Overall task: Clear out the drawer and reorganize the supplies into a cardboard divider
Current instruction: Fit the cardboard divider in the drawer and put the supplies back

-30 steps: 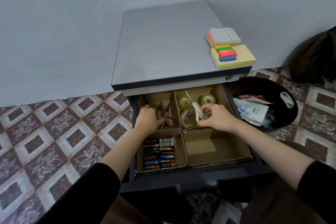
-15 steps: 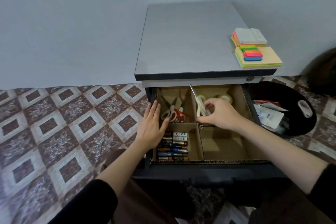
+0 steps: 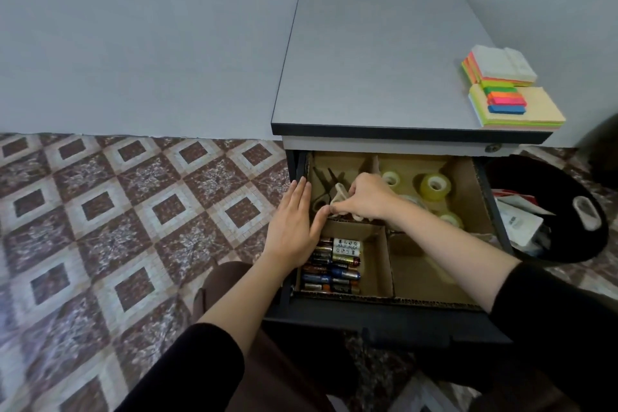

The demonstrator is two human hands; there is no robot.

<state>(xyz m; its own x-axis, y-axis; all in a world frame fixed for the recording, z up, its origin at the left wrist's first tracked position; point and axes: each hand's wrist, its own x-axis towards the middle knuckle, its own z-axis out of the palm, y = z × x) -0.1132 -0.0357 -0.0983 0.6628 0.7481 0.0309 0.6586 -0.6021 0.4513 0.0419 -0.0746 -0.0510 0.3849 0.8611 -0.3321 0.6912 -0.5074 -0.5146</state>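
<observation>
Fingers (image 3: 341, 209) of the right hand (image 3: 368, 197) pinch white-handled scissors (image 3: 339, 191), left hand (image 3: 294, 227) flat alongside; best lay them level inside the brown cardboard divider (image 3: 384, 261).

The grey cabinet top (image 3: 368, 70) carries two stacks of sticky notes (image 3: 541, 107) at its front right corner. The open drawer (image 3: 384, 324) below it holds a cardboard divider (image 3: 381, 261). The patterned floor (image 3: 133, 211) carries the cabinet and a black bin (image 3: 598, 234), apparently holding papers.
</observation>
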